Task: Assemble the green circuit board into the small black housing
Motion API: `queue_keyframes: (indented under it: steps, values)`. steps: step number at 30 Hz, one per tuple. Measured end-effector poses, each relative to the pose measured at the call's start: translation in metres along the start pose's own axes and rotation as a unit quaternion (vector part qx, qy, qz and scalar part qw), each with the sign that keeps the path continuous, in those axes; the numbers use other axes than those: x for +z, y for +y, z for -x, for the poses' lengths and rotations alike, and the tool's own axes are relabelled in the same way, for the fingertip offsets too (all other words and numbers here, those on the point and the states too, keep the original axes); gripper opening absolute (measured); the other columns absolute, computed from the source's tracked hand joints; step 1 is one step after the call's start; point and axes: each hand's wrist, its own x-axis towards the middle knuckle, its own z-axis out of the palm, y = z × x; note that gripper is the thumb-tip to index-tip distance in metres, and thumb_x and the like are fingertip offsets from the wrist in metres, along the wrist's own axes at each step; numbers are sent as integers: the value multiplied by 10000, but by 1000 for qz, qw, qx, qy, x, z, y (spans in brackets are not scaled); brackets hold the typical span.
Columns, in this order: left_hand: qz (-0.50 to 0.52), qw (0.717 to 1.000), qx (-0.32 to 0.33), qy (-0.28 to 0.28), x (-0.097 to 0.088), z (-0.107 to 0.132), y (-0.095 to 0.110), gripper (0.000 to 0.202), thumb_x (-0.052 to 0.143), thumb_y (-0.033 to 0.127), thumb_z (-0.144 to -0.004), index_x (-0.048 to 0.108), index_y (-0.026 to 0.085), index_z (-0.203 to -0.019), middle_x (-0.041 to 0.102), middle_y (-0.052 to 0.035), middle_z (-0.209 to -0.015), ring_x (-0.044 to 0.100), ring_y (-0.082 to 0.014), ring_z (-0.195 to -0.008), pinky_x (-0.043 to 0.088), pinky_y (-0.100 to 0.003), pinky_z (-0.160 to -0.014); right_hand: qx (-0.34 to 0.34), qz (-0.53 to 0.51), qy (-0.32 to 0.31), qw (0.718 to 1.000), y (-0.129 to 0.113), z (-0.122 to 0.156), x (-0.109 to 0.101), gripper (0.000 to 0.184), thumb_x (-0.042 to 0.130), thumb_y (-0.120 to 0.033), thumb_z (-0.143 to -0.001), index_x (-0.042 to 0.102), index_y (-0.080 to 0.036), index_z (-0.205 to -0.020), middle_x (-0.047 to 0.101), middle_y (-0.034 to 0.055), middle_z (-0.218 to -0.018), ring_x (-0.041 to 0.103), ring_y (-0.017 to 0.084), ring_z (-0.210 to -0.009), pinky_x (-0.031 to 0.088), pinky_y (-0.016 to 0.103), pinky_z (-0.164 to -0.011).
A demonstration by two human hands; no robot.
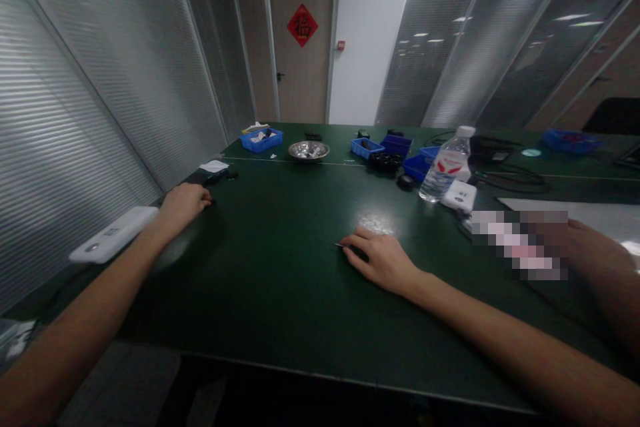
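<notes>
Hands well apart, the left hand point(184, 203) curled, its hold uncertain, the right hand point(377, 258) pinched, over a green table point(280, 307). Beyond the right hand stands a water bottle point(447, 165); beyond and between both, a metal bowl point(309, 159). A thin rod point(337, 244) projects leftward from the right fingertips; a small dark item point(213, 202) shows at the left fingertips. A slack pinch could let the rod slip.

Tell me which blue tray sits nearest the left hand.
The blue tray left of the metal bowl; the other blue trays all stand right of it.
</notes>
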Motion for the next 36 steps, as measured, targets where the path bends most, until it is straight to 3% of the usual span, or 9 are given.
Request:
queue_keyframes:
  steps: [9, 12, 15, 18, 21, 24, 29, 36]
  values:
    - [21, 999, -41, 5, 2, 0, -4, 247, 628, 346, -847, 813, 236, -969, 775, -103, -974, 690, -339, -921, 490, -376, -771, 4, -6, -7, 1000, -2, 0, -3, 316, 454, -367, -1046, 678, -233, -1223, 666, 53, -1102, 646, 162, -830, 485, 298, -733]
    - [68, 998, 3, 16, 0, 4, 9, 255, 625, 374, -881, 805, 229, -988, 763, -87, -1009, 685, -310, -944, 488, -360, -780, 7, -9, -2, 1000, -3, 0, -3, 308, 455, -365, -1045, 682, -234, -1207, 666, 50, -1090, 642, 159, -825, 475, 293, -727]
    - [148, 980, 130, 9, -7, 14, 57, 246, 592, 354, -937, 771, 210, -1024, 726, -70, -1061, 670, -247, -968, 493, -332, -826, 7, -10, 3, 1000, -3, -1, -2, 292, 462, -358, -1042, 679, -233, -1192, 666, 47, -1070, 639, 156, -814, 462, 287, -712]
    - [239, 936, 257, -28, -15, 34, 132, 228, 564, 316, -982, 738, 214, -1090, 680, -57, -1106, 653, -203, -984, 506, -310, -839, 5, -16, -2, 1000, -2, -1, -2, 279, 461, -363, -1042, 671, -228, -1167, 663, 46, -1053, 631, 152, -792, 450, 282, -691]
    - [303, 882, 360, -16, -15, 54, 203, 226, 550, 258, -1007, 723, 212, -1145, 657, -65, -1103, 637, -189, -991, 513, -308, -851, 7, -20, -3, 1000, -3, -1, -4, 257, 466, -372, -1040, 666, -221, -1100, 662, 42, -1015, 621, 152, -774, 436, 286, -686]
    - [351, 845, 404, 18, -10, 68, 240, 258, 552, 218, -1009, 709, 213, -1213, 650, -87, -1128, 627, -202, -1016, 518, -340, -899, 6, -20, -7, 1000, -3, 0, -5, 237, 475, -364, -1035, 662, -221, -1067, 661, 34, -978, 617, 153, -765, 424, 289, -685]
    - [403, 824, 399, -2, -8, 73, 241, 302, 534, 170, -1015, 689, 237, -1265, 645, -81, -1196, 615, -199, -1101, 508, -352, -971, 3, -17, -11, 1000, -3, 0, -4, 226, 477, -359, -1031, 660, -232, -1066, 661, 24, -972, 623, 155, -783, 412, 283, -677]
    - [447, 831, 329, -44, -12, 71, 243, 331, 690, 262, -942, 673, 232, -1271, 645, -67, -1190, 628, -184, -991, 519, -307, -845, 1, -16, -9, 1000, -4, -1, -4, 232, 468, -352, -1033, 662, -228, -1063, 661, 23, -966, 627, 154, -784, 412, 282, -676]
